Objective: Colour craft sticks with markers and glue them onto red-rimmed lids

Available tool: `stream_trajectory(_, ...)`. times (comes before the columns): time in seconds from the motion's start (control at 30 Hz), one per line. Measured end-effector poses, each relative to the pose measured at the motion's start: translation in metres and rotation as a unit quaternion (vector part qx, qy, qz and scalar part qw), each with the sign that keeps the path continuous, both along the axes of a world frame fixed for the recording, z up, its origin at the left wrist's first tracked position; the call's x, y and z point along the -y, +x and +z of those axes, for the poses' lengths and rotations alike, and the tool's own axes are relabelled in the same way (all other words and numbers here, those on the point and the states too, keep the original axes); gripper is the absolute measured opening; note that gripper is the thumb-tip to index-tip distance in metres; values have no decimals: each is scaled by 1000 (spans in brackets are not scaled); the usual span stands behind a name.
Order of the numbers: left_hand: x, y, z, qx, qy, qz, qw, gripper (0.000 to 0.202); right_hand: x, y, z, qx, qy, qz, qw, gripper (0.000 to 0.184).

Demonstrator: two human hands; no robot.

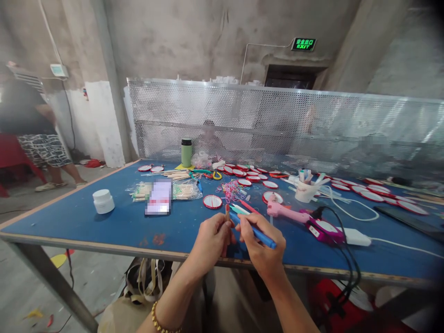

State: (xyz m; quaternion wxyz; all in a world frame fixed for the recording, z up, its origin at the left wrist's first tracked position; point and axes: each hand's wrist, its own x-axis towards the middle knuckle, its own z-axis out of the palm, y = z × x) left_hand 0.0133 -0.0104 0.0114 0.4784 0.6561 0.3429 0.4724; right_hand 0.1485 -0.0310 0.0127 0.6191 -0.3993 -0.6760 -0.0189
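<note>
My left hand (210, 240) is closed on a thin brownish stick with a red tip (227, 210), held upright near the table's front edge. In my right hand (265, 243) is a blue pen (262, 236), its front end pointing at the stick. Whether pen and stick touch, I cannot tell. Just beyond my hands lie a white-and-teal pen (239, 209) and a pinkish-red one (249, 206). A round white disc with a red rim (212, 201) lies beyond my left hand, close to a heap of small colourful bands (234, 188).
On the blue table (128, 231) are a white jar (103, 201), a phone (158, 198), bagged wooden sticks (187, 191), a green bottle (186, 153) and a cup of pens (305, 190). To the right lie a pink handheld device (287, 212), cables and several red-rimmed discs (373, 195). A perforated metal screen (277, 120) stands behind.
</note>
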Motion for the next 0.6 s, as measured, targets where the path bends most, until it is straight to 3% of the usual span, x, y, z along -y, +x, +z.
stream_trajectory(0.6,0,0,1,-6,18,0,1000,25,1,-2,4,13,9,3,1000,11)
